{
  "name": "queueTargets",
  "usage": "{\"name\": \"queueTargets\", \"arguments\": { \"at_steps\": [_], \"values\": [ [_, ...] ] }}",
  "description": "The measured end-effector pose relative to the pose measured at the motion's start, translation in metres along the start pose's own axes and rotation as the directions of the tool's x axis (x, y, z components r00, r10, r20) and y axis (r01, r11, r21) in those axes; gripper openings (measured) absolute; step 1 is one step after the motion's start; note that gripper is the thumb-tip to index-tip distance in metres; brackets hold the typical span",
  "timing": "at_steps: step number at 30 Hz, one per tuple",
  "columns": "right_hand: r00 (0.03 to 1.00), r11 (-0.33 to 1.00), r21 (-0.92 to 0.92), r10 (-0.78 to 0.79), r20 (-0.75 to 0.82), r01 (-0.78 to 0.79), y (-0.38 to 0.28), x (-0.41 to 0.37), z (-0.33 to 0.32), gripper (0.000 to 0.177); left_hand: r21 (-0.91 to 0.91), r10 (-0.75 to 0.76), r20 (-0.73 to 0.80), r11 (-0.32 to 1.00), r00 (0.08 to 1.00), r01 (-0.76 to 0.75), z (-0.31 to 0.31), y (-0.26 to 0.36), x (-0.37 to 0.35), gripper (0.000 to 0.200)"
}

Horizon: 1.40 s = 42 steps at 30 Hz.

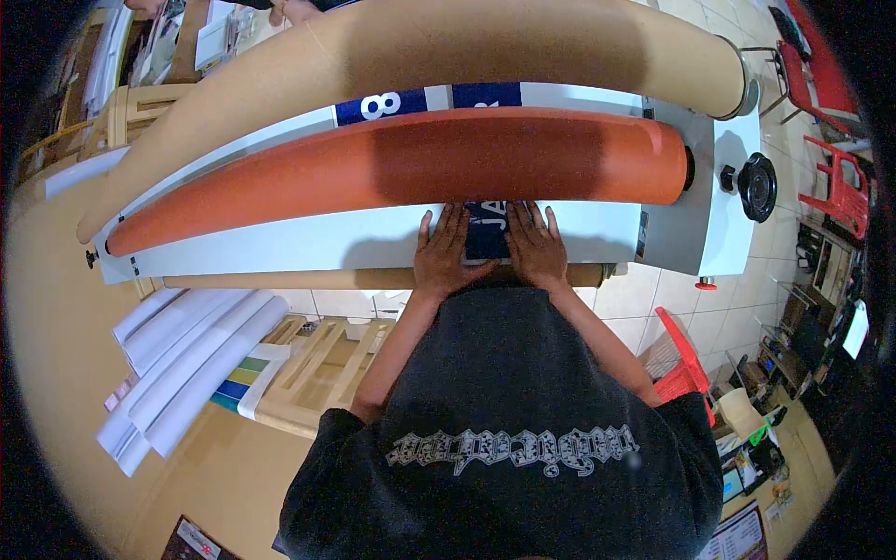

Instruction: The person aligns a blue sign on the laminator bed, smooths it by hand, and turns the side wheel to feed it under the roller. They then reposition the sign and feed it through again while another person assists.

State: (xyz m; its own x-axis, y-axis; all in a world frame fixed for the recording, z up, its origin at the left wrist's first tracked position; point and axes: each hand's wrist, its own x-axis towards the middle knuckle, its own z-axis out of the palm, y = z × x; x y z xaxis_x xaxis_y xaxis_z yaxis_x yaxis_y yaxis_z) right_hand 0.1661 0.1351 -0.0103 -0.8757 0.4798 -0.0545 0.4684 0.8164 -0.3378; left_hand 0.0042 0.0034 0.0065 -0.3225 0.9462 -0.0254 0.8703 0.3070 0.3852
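Orange roller [420, 168] spans the white feed bed [280, 247] of a wide roll machine. Blue print [486, 233] with white lettering lies on the bed at centre, its far end going under the roller

Left hand [446, 254] is flat, palm down, fingers spread, on the bed along the print's left edge. Right hand [539, 250] does the same on the right edge, fingertips just short of the roller. Neither grips anything: both are spread flat and pressing down

More blue print with a white "8" shows on the far side of the roller. My read: part of the sheet is through the nip and a short tail is left on the near side between the hands. Can't tell whether the far piece and the near piece are one sheet, the roller hides the join

Big cardboard tube [420, 47] sits above and behind the roller; a thinner cardboard tube [280, 278] runs under the bed's near edge. Black handwheel [758, 187] on the right end housing, nobody touching it. White paper rolls [187, 355] lean well off to the left, red chairs [840, 177] far right. Another person's hand [299, 9] is just visible at the top edge, well apart from the feed side
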Motion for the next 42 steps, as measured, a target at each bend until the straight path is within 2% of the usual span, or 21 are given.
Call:
{"name": "queueTargets", "arguments": {
  "at_steps": [10, 12, 14, 22, 24, 27, 29, 34, 36, 42],
  "values": [
    [0.997, 0.999, 0.005, 0.034, 0.075, -0.035, 0.0, 0.0, 0.003, 0.053, 0.022, -0.005, 0.023, 1.0, 1.0, 0.005, -0.005, 0.001, 0.003, 0.103],
    [0.998, 0.999, 0.046, -0.003, -0.056, 0.006, 0.001, -0.001, 0.003, 0.053, 0.035, -0.01, 0.051, 0.999, 0.999, 0.008, -0.005, 0.001, 0.003, 0.102],
    [1.0, 0.999, 0.039, 0.009, -0.024, -0.008, 0.0, -0.001, 0.002, 0.053, 0.002, -0.003, -0.018, 1.0, 1.0, 0.003, 0.0, -0.001, 0.002, 0.102],
    [1.0, 1.0, 0.021, 0.017, -0.003, -0.017, 0.0, -0.001, 0.004, 0.054, -0.013, -0.006, -0.023, 1.0, 1.0, 0.006, 0.002, -0.001, 0.002, 0.099],
    [0.998, 0.999, 0.004, 0.032, 0.059, -0.032, -0.001, 0.0, 0.003, 0.055, 0.0, -0.002, -0.024, 1.0, 1.0, 0.002, 0.003, -0.002, 0.001, 0.099],
    [1.0, 1.0, -0.027, 0.01, 0.029, -0.009, 0.0, -0.001, 0.004, 0.054, -0.008, 0.008, -0.051, 1.0, 0.999, -0.008, 0.004, -0.002, 0.002, 0.1],
    [1.0, 0.999, -0.032, 0.007, 0.02, -0.006, 0.001, -0.001, 0.005, 0.054, 0.0, -0.041, 0.031, 0.999, 0.999, 0.041, 0.001, 0.001, 0.003, 0.101],
    [0.999, 0.999, -0.011, 0.03, 0.041, -0.03, -0.003, 0.001, 0.001, 0.053, -0.001, -0.035, 0.045, 0.999, 0.998, 0.036, -0.006, 0.002, 0.005, 0.102],
    [0.991, 0.997, -0.051, 0.058, 0.117, -0.052, -0.006, 0.003, -0.003, 0.052, -0.002, -0.058, 0.075, 0.998, 0.996, 0.058, -0.007, 0.002, 0.006, 0.102],
    [1.0, 0.999, -0.037, 0.021, 0.003, -0.021, -0.004, 0.0, 0.002, 0.052, -0.015, -0.04, 0.05, 0.999, 0.998, 0.04, -0.006, 0.0, 0.004, 0.102]
  ]
}}
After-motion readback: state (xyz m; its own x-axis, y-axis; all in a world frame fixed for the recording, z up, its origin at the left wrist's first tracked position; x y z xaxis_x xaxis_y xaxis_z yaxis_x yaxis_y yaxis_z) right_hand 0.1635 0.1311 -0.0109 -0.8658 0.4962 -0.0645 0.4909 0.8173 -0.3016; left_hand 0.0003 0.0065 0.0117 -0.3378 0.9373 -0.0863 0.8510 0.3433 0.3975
